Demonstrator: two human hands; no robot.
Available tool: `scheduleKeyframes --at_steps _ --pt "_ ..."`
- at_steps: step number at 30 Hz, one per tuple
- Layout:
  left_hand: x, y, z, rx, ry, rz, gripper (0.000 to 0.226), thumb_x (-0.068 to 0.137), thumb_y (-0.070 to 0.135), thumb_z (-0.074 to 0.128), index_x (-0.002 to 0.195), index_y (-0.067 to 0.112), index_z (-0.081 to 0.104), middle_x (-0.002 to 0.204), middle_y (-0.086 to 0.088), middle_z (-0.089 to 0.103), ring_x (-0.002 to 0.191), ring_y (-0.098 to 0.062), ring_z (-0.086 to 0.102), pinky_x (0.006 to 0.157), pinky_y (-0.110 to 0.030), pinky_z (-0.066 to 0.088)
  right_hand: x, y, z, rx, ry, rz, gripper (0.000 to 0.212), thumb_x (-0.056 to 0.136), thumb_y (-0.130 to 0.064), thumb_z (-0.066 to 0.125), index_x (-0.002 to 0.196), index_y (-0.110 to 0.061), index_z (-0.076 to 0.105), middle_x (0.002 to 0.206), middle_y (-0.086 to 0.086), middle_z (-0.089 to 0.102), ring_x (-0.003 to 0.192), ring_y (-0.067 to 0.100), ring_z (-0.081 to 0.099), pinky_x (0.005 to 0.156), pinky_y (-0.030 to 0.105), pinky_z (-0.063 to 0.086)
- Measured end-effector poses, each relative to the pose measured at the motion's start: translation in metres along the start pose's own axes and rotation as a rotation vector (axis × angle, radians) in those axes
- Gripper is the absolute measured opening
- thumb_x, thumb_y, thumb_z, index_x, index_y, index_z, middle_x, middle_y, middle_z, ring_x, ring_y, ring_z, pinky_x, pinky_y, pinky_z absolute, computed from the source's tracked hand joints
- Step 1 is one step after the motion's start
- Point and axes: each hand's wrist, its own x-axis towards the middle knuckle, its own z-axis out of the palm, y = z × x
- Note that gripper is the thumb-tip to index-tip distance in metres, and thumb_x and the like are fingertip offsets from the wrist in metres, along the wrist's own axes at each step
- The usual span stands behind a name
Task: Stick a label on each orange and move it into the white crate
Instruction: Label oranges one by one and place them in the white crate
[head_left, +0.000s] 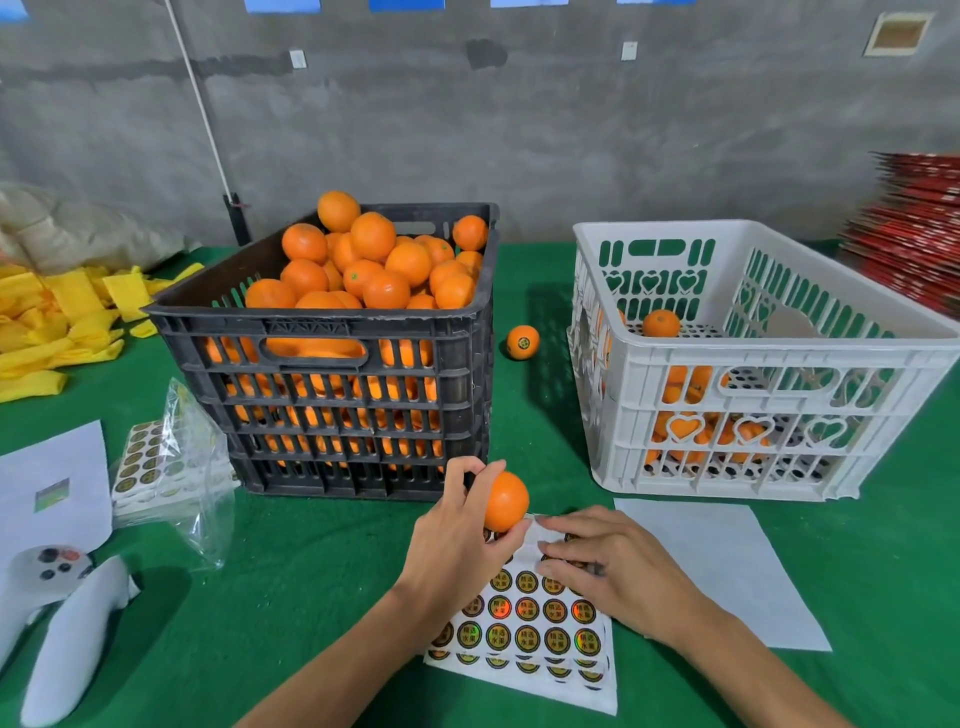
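**A:** What are the hands doing?

**B:** The left hand (457, 530) grips an orange (505, 501), fingers curled round its left side, holding it just above the far edge of a label sheet (524, 631) that lies on the green desk (311, 597). The right hand (608, 566) rests on the sheet's far end with fingers fairly straight, fingertips pointing left toward the orange. Whether a label is already pinched under them I cannot tell.

**B:** So the orange sits just left of the right fingertips, nearly touching, its bare face turned to the right and toward the viewer.

**A:** And the crates?

**B:** A black crate (332, 374), heaped with oranges, stands beyond the left hand. The white crate (753, 395) stands beyond and to the right, well apart from the held orange, with a few oranges inside. One labelled orange (522, 342) lies loose on the desk between the crates.

**A:** Which hand serves the next move?

**B:** By my judgement the right hand peels and sticks, being on the labels; the white crate also lies on its side.
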Motion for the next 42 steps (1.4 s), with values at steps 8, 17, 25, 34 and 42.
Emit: scheduleKeyframes --at_steps 8,17,25,34,42 --pt "0.000 0.001 -0.003 -0.017 -0.026 -0.008 0.066 0.091 0.065 0.062 0.144 0.033 0.042 0.136 0.011 0.029 0.079 -0.006 0.061 0.061 -0.019 0.053 -0.001 -0.007 0.004 0.007 0.164 -0.042 0.028 0.100 -0.046 0.059 0.111 -0.031 0.080 0.123 -0.021 0.070 0.114 -0.001 0.060 0.101 0.029 0.049" --pt "0.036 0.035 -0.034 -0.103 0.054 0.091 0.065 0.088 0.065 0.059 0.144 0.032 0.048 0.135 0.015 0.032 0.086 -0.009 0.065 0.068 -0.024 0.058 0.047 -0.046 -0.031 0.053 0.754 0.176 0.016 0.099 -0.028 0.065 0.106 -0.022 0.078 0.106 -0.014 0.073 0.097 0.004 0.066 0.082 0.035 0.058" --pt "0.108 0.087 -0.084 -0.143 0.222 0.224 0.058 0.091 0.017 0.067 0.146 0.022 0.049 0.137 0.006 0.035 0.088 -0.024 0.066 0.071 -0.043 0.059 0.079 -0.088 -0.098 0.031 0.833 0.061 0.037 0.100 -0.034 0.064 0.134 -0.022 0.068 0.137 -0.008 0.065 0.128 0.006 0.057 0.112 0.022 0.041" --pt "0.197 0.177 -0.095 -0.203 0.164 0.441 0.040 0.102 0.017 0.049 0.142 0.016 0.053 0.141 -0.001 0.054 0.122 -0.024 0.057 0.099 -0.047 0.051 0.094 -0.072 -0.187 -0.107 0.961 0.303 0.041 0.102 -0.012 0.058 0.142 -0.007 0.060 0.144 0.009 0.060 0.139 0.024 0.050 0.121 0.042 0.034" --pt "0.233 0.118 -0.140 0.211 0.109 0.201 0.031 0.096 0.040 0.063 0.122 0.022 0.065 0.119 0.002 0.070 0.108 -0.024 0.066 0.077 -0.036 0.052 0.102 -0.067 -0.169 0.057 0.793 0.161 0.032 0.102 -0.022 0.059 0.132 -0.013 0.068 0.136 -0.001 0.066 0.130 0.015 0.056 0.115 0.030 0.038"
